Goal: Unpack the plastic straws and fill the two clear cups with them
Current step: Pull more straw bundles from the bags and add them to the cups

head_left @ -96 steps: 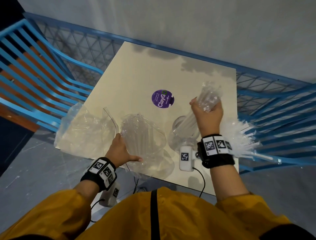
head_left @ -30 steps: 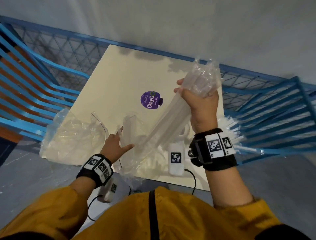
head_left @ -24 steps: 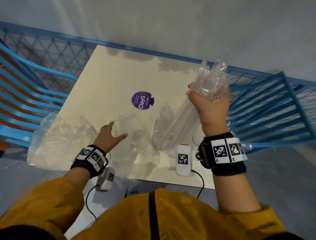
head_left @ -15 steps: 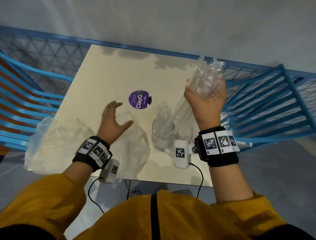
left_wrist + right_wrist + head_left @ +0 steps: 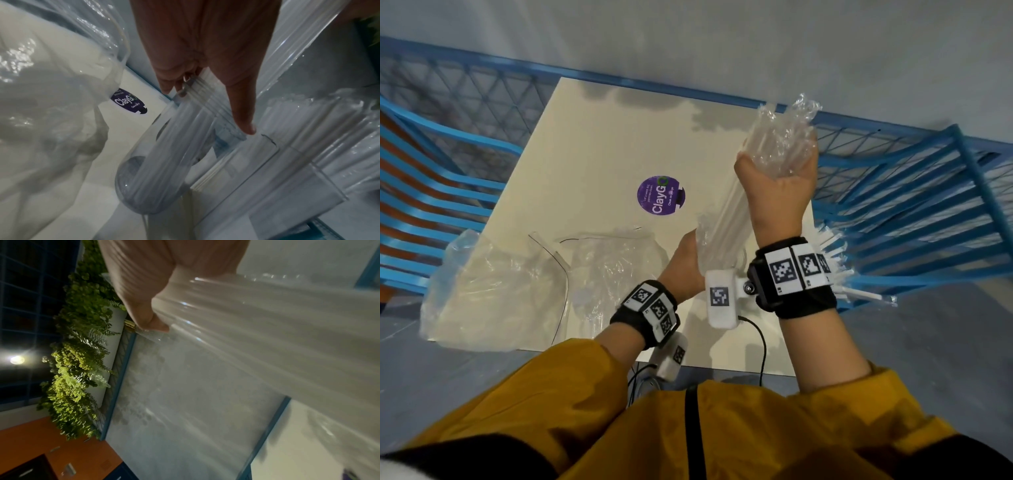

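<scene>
Cream, smooth and square, the table (image 5: pixel 599 144) carries a round purple ClayGo sticker (image 5: pixel 659 195) and stands inside blue metal railings (image 5: pixel 914 192). Crumpled clear plastic wrappers (image 5: pixel 496 291) lie along its near-left edge. Raised above the table, the right hand (image 5: pixel 779 181) clenches the top of a crinkled clear sleeve of translucent plastic straws (image 5: pixel 780 144), which slants down into a clear cup (image 5: pixel 152 170) standing near the table's front edge. At the cup's rim, the left hand (image 5: pixel 683 270) grips the straws' lower part, thumb extended. More white straws (image 5: pixel 839 260) fan out behind the right wrist.
</scene>
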Demonstrator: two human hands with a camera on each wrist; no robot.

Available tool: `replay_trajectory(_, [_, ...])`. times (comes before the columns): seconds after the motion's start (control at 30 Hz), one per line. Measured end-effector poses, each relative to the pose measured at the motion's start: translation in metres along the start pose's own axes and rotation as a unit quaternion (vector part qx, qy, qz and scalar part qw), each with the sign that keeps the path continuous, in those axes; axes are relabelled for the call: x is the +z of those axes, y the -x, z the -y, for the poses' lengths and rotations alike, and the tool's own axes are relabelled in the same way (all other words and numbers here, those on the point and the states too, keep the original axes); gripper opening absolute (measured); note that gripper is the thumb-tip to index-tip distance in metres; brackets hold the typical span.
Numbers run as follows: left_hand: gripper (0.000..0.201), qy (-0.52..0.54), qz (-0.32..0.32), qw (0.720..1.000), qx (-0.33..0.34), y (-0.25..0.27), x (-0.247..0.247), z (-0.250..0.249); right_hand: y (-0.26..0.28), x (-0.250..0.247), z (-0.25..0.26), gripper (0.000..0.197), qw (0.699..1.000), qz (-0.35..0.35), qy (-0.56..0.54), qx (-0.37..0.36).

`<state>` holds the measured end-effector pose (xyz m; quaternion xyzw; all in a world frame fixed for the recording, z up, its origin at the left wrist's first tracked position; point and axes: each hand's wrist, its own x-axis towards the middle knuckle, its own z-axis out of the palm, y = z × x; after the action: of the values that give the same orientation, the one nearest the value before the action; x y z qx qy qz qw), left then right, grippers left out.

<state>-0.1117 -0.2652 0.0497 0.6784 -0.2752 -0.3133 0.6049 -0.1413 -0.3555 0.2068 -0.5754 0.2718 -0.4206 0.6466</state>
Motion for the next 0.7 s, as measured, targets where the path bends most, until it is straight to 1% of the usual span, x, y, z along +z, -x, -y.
replay_trajectory(0.07, [0.088, 0.022, -0.007, 1.000, -0.002, 0.000, 0.002, -0.006, -0.004, 0.002, 0.003, 0.058, 1.000, -0.008, -0.009, -0.001])
replay_trajectory(0.13, [0.080, 0.031, -0.003, 0.999, -0.029, -0.003, 0.000, -0.004, -0.003, 0.003, 0.002, 0.058, 1.000, -0.023, -0.018, -0.006])
replay_trajectory(0.2, [0.064, -0.008, 0.001, 0.999, -0.045, -0.004, -0.002, 0.001, 0.002, 0.000, -0.005, 0.057, 0.999, -0.037, -0.009, 0.003])
replay_trajectory(0.23, [0.067, -0.038, -0.001, 0.998, -0.050, -0.004, -0.003, 0.007, 0.007, -0.002, -0.009, 0.055, 0.999, -0.038, -0.003, 0.009])
replay_trajectory(0.3, [0.096, -0.099, -0.006, 0.993, -0.068, -0.004, -0.006, 0.017, 0.016, -0.009, -0.015, 0.052, 0.999, -0.031, 0.018, 0.015])
replay_trajectory(0.33, [0.105, -0.129, -0.008, 0.989, -0.068, -0.003, -0.007, 0.019, 0.020, -0.014, -0.016, 0.052, 0.999, -0.027, 0.027, 0.013])
replay_trajectory(0.4, [0.108, -0.168, -0.017, 0.984, -0.054, -0.004, -0.007, 0.023, 0.021, -0.023, -0.013, 0.051, 0.999, -0.039, 0.024, 0.004])
replay_trajectory(0.5, [0.108, -0.201, -0.037, 0.978, -0.044, -0.006, -0.009, 0.022, 0.013, -0.034, -0.002, 0.060, 0.996, -0.083, -0.026, -0.003])
replay_trajectory(0.6, [0.110, -0.233, -0.023, 0.970, -0.069, -0.011, -0.007, 0.018, 0.004, -0.038, 0.000, 0.065, 0.995, -0.093, -0.041, 0.002])
replay_trajectory(0.7, [0.117, -0.253, -0.009, 0.962, -0.097, -0.018, -0.005, 0.017, 0.003, -0.034, -0.009, 0.067, 0.995, -0.092, -0.032, 0.037])
